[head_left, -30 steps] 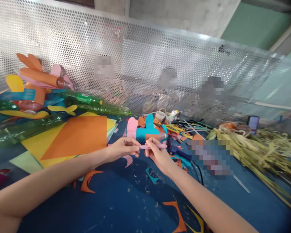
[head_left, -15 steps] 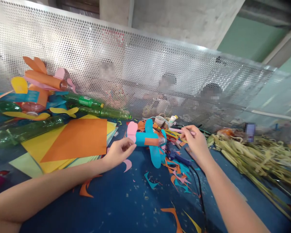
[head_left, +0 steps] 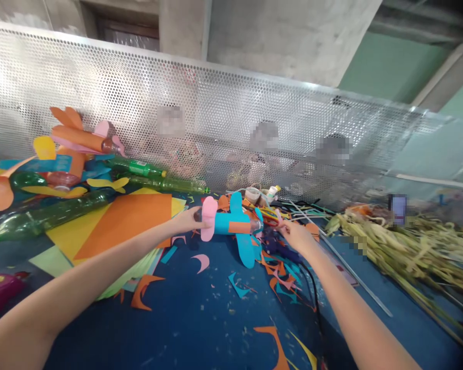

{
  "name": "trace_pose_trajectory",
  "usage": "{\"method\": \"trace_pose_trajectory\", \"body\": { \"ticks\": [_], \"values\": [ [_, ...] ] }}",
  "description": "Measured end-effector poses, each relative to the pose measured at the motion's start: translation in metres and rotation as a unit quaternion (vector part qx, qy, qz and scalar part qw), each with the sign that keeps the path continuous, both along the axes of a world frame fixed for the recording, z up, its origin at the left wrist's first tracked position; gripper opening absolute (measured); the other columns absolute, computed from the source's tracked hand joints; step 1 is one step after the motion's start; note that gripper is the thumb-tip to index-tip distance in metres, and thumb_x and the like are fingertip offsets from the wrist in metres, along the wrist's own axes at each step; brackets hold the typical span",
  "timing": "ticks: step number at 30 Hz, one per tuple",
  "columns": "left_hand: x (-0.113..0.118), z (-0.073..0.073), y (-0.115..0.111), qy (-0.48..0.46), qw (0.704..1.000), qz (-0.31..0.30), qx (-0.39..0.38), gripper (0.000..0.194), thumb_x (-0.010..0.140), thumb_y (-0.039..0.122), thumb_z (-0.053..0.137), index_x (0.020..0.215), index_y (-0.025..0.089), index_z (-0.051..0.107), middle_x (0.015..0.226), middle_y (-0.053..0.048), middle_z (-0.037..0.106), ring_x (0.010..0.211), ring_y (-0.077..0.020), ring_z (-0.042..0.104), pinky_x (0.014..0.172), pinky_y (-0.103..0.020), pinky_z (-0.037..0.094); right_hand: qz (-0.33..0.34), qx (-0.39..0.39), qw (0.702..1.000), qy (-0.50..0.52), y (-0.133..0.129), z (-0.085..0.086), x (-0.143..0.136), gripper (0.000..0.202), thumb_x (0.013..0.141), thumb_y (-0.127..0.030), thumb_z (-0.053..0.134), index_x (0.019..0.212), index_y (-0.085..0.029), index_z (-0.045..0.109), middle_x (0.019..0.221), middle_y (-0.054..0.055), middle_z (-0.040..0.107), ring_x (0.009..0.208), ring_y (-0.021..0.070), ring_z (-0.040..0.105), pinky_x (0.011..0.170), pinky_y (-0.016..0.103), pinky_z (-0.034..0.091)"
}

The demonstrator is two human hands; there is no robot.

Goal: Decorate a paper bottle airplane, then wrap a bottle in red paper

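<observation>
Brightness gathers on the perforated silver metal screen [head_left: 224,97], washing into white glare at its left end, while the scrap-strewn deep-blue tabletop [head_left: 177,329] is darker, with muted shadow toward the front. The clear plastic bottle with blue and pink paper fins [head_left: 221,223] reads fairly crisply; the pale-green heap of dried husks [head_left: 405,246] is softer. Wide-angle distortion stretches both bare forearms toward the lower corners, and the upper right corner darkens.
</observation>
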State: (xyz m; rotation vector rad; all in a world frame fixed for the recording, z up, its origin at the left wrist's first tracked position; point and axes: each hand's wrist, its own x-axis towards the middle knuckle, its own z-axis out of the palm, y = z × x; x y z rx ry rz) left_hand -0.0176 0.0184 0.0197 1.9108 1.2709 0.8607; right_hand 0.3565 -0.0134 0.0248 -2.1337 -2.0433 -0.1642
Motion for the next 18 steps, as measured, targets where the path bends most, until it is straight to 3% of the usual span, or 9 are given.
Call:
{"method": "trace_pose_trajectory", "body": {
  "ticks": [3,6,13,18],
  "values": [
    [0.003,0.002,-0.007,0.010,0.999,-0.049,-0.016,0.063,0.061,0.052,0.071,0.112,0.017,0.057,0.104,-0.009,0.068,0.092,-0.0268,0.064,0.074,-0.033,0.050,0.004,0.004,1.000,-0.009,0.000,-0.002,0.000,0.029,0.088,-0.016,0.043,0.104,-0.019,0.067,0.098,0.008,0.072,0.089,0.0205,0.066,0.069,0.025,0.044],
    [0.005,0.004,-0.016,0.011,0.997,-0.075,-0.007,0.072,0.059,0.047,0.075,0.120,0.017,0.051,0.111,-0.009,0.065,0.097,-0.0265,0.062,0.079,-0.033,0.049,0.007,0.008,1.000,-0.017,0.000,-0.004,-0.003,0.028,0.085,-0.013,0.046,0.100,-0.019,0.069,0.098,0.008,0.072,0.088,0.0195,0.066,0.072,0.025,0.045],
    [0.003,-0.006,-0.026,0.004,0.999,-0.032,0.034,0.096,0.043,0.038,0.084,0.130,0.023,0.047,0.116,-0.009,0.056,0.109,-0.0328,0.053,0.094,-0.046,0.040,0.006,0.070,0.997,-0.029,-0.004,0.005,-0.008,0.022,0.084,-0.021,0.050,0.092,-0.016,0.070,0.095,0.013,0.070,0.091,0.0247,0.064,0.082,0.033,0.044],
    [0.000,-0.003,-0.027,-0.054,0.998,-0.040,-0.007,0.066,0.046,0.036,0.084,0.106,0.019,0.064,0.100,-0.007,0.064,0.100,-0.0311,0.059,0.089,-0.045,0.045,0.015,0.110,0.994,-0.004,-0.006,0.008,-0.013,0.020,0.085,-0.023,0.048,0.088,-0.017,0.067,0.089,0.009,0.071,0.088,0.0230,0.065,0.078,0.031,0.045]
  ]
}}
